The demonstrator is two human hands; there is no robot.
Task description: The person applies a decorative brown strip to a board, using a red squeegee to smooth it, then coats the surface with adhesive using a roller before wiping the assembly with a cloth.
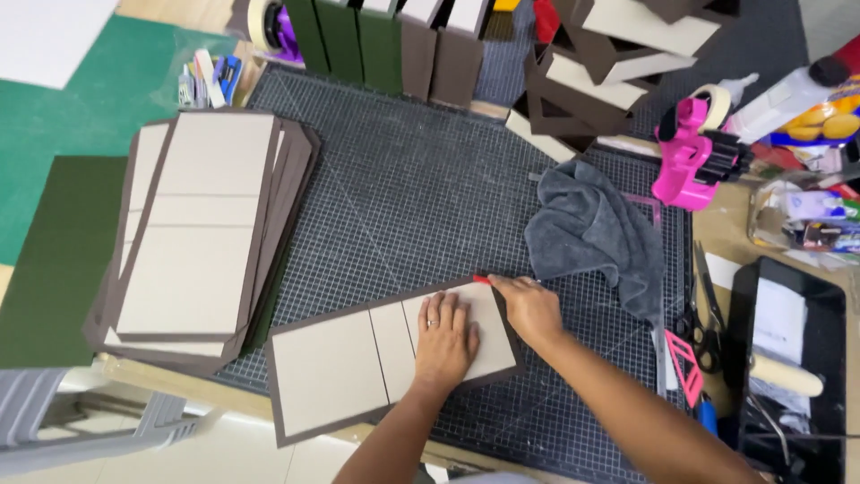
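A flat brown sheet with three beige board panels [331,367] lies on the dark gridded cutting mat [412,197] near the front edge. My left hand [445,341] presses flat on the right panel, fingers spread, a ring on one finger. At the sheet's top right corner my right hand [528,306] grips a small red tool [482,280] whose tip rests on the brown border.
A stack of similar brown-and-beige sheets [202,233] lies to the left over a dark green sheet [54,260]. A grey cloth [591,229], pink tape dispenser [685,157], scissors [703,314] and a black tray [788,358] are on the right. Finished box shells stand at the back.
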